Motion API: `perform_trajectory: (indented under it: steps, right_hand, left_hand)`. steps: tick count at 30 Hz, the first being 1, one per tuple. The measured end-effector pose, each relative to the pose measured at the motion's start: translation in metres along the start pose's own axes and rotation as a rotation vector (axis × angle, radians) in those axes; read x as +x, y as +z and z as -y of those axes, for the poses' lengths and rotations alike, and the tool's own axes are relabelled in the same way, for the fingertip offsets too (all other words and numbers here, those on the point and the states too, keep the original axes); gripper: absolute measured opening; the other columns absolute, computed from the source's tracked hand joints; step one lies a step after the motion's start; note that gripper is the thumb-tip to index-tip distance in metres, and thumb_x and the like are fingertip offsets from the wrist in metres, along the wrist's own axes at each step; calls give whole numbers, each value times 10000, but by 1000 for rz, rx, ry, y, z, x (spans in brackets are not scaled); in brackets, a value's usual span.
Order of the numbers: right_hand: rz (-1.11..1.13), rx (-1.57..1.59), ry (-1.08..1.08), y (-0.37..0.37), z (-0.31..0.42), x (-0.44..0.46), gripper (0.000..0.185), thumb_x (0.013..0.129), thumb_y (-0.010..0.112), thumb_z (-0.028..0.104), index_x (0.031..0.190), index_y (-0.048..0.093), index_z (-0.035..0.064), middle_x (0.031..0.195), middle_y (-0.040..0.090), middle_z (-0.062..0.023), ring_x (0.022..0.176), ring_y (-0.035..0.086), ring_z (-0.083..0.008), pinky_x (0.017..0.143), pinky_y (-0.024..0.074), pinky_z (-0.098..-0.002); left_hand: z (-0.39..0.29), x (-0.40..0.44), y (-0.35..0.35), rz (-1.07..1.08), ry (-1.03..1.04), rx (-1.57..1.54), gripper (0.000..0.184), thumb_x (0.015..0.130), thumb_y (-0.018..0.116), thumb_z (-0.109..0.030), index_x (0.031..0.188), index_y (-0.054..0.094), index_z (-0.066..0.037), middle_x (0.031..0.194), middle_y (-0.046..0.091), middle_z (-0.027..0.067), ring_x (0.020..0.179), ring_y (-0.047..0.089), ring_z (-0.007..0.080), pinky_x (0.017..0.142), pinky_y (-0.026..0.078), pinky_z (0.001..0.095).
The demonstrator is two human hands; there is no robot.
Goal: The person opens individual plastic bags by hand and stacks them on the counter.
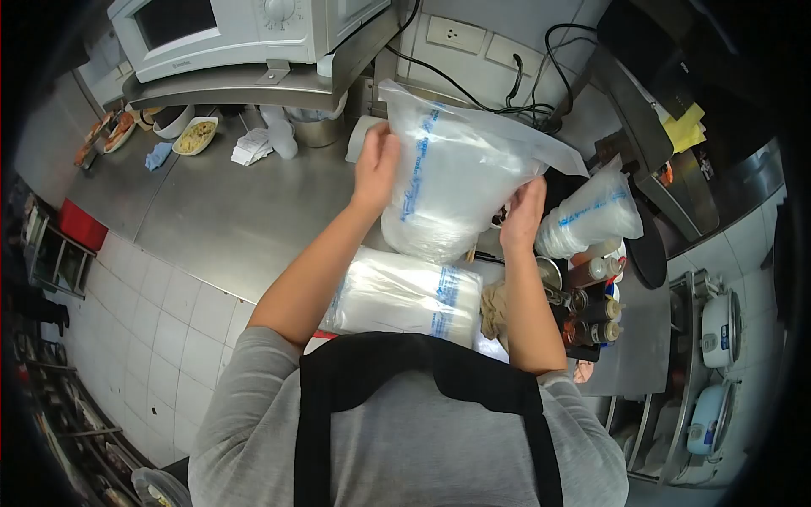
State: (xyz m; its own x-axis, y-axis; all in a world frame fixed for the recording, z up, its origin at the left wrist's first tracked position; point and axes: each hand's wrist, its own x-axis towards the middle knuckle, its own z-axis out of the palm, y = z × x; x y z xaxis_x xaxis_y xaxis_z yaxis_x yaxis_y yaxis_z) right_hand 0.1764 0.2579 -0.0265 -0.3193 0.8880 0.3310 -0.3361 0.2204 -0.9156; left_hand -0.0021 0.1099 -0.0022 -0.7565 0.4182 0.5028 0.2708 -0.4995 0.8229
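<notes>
In the head view, a large clear plastic bag [460,160] with blue print stands on the steel counter, its mouth facing up and its lower part bulging. What fills the lower part is clear and cannot be made out. My left hand [376,169] is closed on the bag's left edge, and my right hand [524,211] is closed on its right edge. Closer to my body lies a bundle of clear plastic [397,296] with blue print. Right of my right hand stands a smaller clear bag [591,211], also blue-printed.
A white microwave [228,34] sits on a shelf above the steel counter [220,211]. Seasoning jars [591,329] stand in a group by my right forearm. A white dish of food [196,136] and a stack of papers [252,147] lie at the back left. Cables [515,106] run along the wall.
</notes>
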Motion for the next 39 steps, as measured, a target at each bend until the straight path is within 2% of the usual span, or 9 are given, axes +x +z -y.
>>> perform_trajectory:
  steps: [5, 8, 11, 15, 22, 27, 34, 37, 39]
  right_hand:
    - [58, -287, -243, 30, -22, -27, 637, 896, 481, 373, 1324, 241, -34, 1107, 498, -102, 1047, 470, -220, 941, 334, -321]
    - [313, -480, -343, -6, -50, -44, 659, 887, 471, 412, 1330, 246, -20, 1209, 450, -137, 1133, 422, -252, 997, 271, -337]
    - [461, -614, -199, -44, -45, -21, 659, 883, 430, 452, 1334, 267, 0, 1252, 418, -141, 1123, 426, -234, 977, 297, -319]
    - [225, 56, -211, 11, 29, 9, 616, 858, 525, 339, 1328, 292, 16, 1261, 408, -139, 1101, 436, -216, 944, 335, -306]
    - [12, -314, -280, 48, -5, -29, 740, 764, 667, 382, 1287, 323, -13, 1202, 453, -198, 1106, 462, -274, 931, 355, -349]
    - [304, -790, -266, -31, -14, -82, 569, 761, 652, 303, 1196, 458, -8, 1141, 482, -195, 1036, 483, -351, 892, 375, -389]
    - [353, -1608, -266, -130, -1, -189, 323, 807, 590, 230, 1090, 574, 76, 1067, 552, -159, 961, 525, -332, 817, 409, -397]
    - [221, -1167, 22, -151, -3, -179, 250, 829, 567, 228, 1021, 593, 71, 932, 590, -160, 804, 558, -338, 705, 447, -381]
    - [199, -1155, -149, -160, -11, -171, 191, 840, 558, 241, 871, 599, 56, 769, 584, -163, 657, 553, -341, 610, 452, -379]
  left_hand:
    - [34, -17, 0, 275, -157, 212, 662, 706, 711, -351, 1195, 414, -18, 1084, 557, 170, 986, 553, 272, 853, 424, 343]
    - [50, -45, -34, 420, -84, 472, 702, 666, 744, -324, 1205, 409, -24, 1114, 540, 166, 1018, 538, 269, 878, 417, 341]
    - [36, -36, -46, 476, 19, 592, 706, 645, 758, -285, 1203, 413, -24, 1143, 524, 142, 1058, 508, 235, 907, 400, 332]
    - [-29, 10, 0, 291, -3, 51, 707, 624, 776, -216, 1190, 413, 5, 1158, 517, 117, 1063, 498, 192, 916, 394, 315]
    - [27, -35, -1, 327, -105, 326, 760, 575, 810, -282, 1171, 424, -11, 1016, 592, 142, 961, 574, 232, 850, 438, 332]
    - [41, -74, -50, 426, -263, 504, 558, 689, 740, -243, 1138, 499, -19, 1071, 583, 142, 998, 551, 240, 861, 425, 341]
    - [22, -139, -104, 740, -8, 912, 495, 698, 698, -233, 1141, 540, -82, 1217, 493, 137, 1156, 421, 327, 964, 329, 415]
    - [19, -153, -102, 616, 166, 941, 451, 714, 682, -239, 1127, 550, -115, 1259, 442, 124, 1199, 369, 330, 967, 302, 443]
    - [9, -157, -99, 655, 201, 957, 438, 720, 677, -231, 1125, 551, -122, 1264, 438, 117, 1207, 359, 337, 967, 300, 448]
